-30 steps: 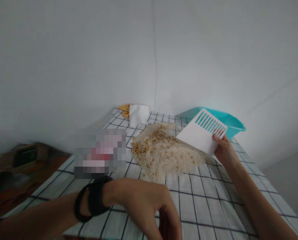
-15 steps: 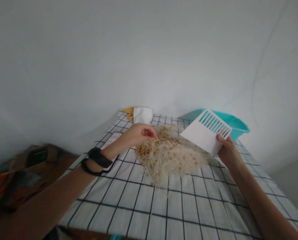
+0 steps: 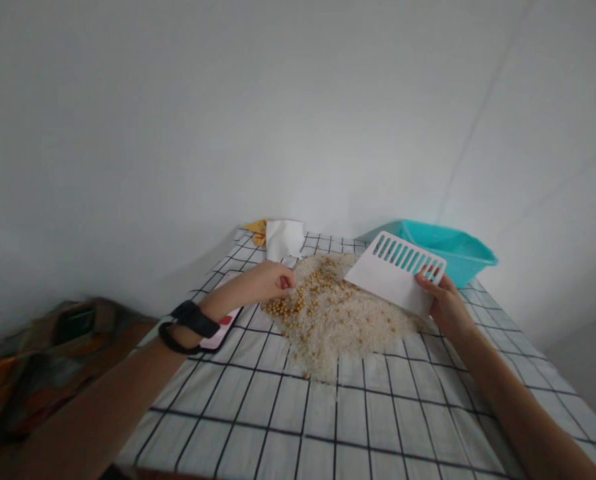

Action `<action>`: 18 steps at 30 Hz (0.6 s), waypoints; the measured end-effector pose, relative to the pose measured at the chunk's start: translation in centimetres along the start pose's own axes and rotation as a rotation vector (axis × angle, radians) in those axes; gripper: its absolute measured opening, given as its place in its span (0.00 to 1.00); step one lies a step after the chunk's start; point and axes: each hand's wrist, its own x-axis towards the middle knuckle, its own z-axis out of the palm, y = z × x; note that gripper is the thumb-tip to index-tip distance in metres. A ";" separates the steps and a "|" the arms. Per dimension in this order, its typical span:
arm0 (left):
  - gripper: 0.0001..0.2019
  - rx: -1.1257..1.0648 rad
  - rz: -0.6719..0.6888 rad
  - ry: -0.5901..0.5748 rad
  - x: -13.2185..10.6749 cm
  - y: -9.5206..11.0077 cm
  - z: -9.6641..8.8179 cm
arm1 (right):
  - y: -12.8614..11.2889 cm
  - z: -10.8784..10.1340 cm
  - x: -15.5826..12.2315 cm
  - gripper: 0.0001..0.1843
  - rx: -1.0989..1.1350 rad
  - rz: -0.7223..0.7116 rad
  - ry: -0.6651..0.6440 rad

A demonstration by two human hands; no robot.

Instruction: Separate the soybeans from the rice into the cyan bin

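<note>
A spread pile of pale rice-like grains point(image 3: 348, 333) mixed with round yellow soybeans point(image 3: 291, 308) lies on the checked tablecloth point(image 3: 278, 407). At the pile's left side, my left hand point(image 3: 273, 280) hangs over the beans with its fingers curled closed; whatever is in them is hidden. My right hand point(image 3: 445, 300) grips a flat white slotted plastic board point(image 3: 385, 273) by its right end, thumb on top. The board is tilted above the pile's far right part, its row of slots along the far edge. Behind it stands a turquoise plastic basin point(image 3: 448, 243).
A phone point(image 3: 223, 327) lies beside my left forearm. At the far edge by the wall sit a white paper-like piece point(image 3: 284, 239) and a yellow item point(image 3: 259, 232). A cardboard box point(image 3: 78, 327) is on the floor at the left.
My left hand has drawn back left, its fingers more closed, and more beans gather at the pile's left edge. The white board has shifted left and lower, tilting flatter.
</note>
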 end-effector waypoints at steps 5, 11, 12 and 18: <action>0.10 -0.050 0.026 -0.043 0.1 0.3 0.2 | -0.1 0.6 -0.3 0.19 -0.012 -0.076 0.006; 0.12 -0.123 0.097 -0.100 -0.1 1.4 0.4 | 0.1 1.6 -0.8 0.19 -0.073 -0.140 -0.011; 0.12 -0.133 0.105 -0.100 -0.1 1.5 0.3 | 0.1 1.7 -0.9 0.20 -0.087 -0.137 -0.023; 0.11 -0.147 0.106 -0.001 -0.4 0.7 -2.1 | 0.2 1.6 -0.7 0.20 -0.127 -0.128 -0.066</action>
